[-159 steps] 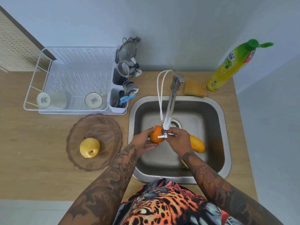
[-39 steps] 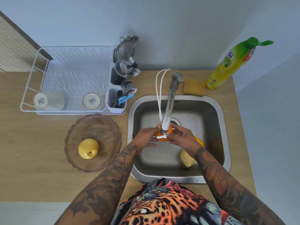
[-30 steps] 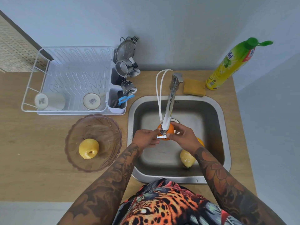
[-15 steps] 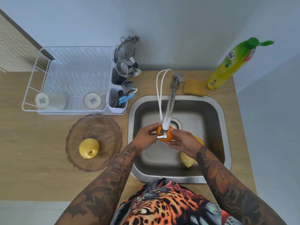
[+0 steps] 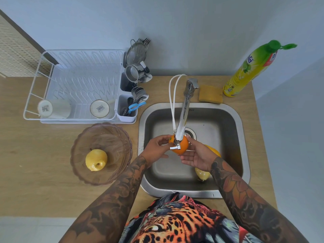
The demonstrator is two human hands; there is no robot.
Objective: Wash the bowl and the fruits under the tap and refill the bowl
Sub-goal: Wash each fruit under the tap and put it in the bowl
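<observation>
From the head camera, looking down over the sink [image 5: 244, 155], an orange [image 5: 180, 148] sits right under the end of the tap [image 5: 183, 120], held between both hands. The left hand [image 5: 154, 151] comes in from the left side, its fingers [image 5: 162, 138] curled round the orange's left flank with the thumb underneath. The right hand [image 5: 197, 157] cups the fruit from the right, palm turned up, its fingers [image 5: 188, 157] loosely bent and touching the orange's lower right side.

Below the right wrist a yellow pear-like fruit [image 5: 202, 174] lies on the sink floor, and a second orange-yellow fruit [image 5: 213, 151] shows just behind that hand.

On the desk [image 5: 35, 172] left of the sink stands the ribbed glass bowl [image 5: 87, 137] with one yellow apple [image 5: 96, 159] in it. Behind the bowl is a white dish rack [image 5: 78, 79] holding two upturned cups [image 5: 52, 108]. A sponge [image 5: 210, 94] and a bottle of dish soap [image 5: 249, 71] stand behind the sink.
</observation>
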